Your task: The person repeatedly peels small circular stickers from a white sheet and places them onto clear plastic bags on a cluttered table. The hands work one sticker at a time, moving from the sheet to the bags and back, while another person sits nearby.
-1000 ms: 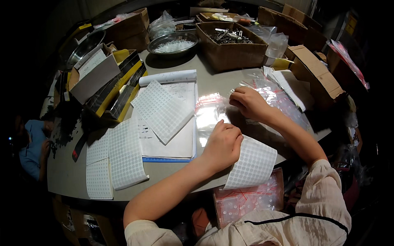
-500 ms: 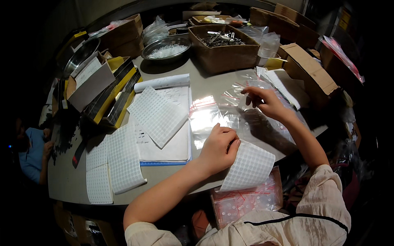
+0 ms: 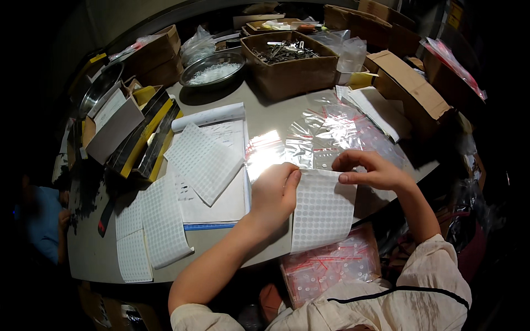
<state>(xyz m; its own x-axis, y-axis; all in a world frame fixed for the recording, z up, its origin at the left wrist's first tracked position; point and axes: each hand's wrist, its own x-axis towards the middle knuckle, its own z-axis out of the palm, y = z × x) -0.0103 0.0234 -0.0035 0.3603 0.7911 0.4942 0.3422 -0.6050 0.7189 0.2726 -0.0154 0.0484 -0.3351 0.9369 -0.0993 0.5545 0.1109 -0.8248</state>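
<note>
A white sheet of round grey stickers [image 3: 323, 212] hangs from my left hand [image 3: 274, 193], whose thumb and fingers are closed on its top left corner. My right hand [image 3: 372, 170] is at the sheet's top right edge, fingers curled with thumb and forefinger apart; nothing shows between them. Clear zip bags with red strips [image 3: 326, 129] lie fanned out just beyond both hands, some bearing a small round sticker. Below the sheet, at the table's near edge, a box of red-striped clear bags [image 3: 328, 267] rests close to my body.
More sticker sheets [image 3: 205, 163] lie on an open notebook [image 3: 212, 212] and left of it. Behind stand a metal bowl of small clear pieces [image 3: 212, 71] and a carton of metal parts [image 3: 290, 69]. Black-and-yellow boxes [image 3: 146, 132] are at left; a person in blue [image 3: 44, 220] sits beyond.
My right hand has come back from the fanned bags to the sticker sheet's top edge. The sheet in my left hand has turned more upright and moved slightly left.
</note>
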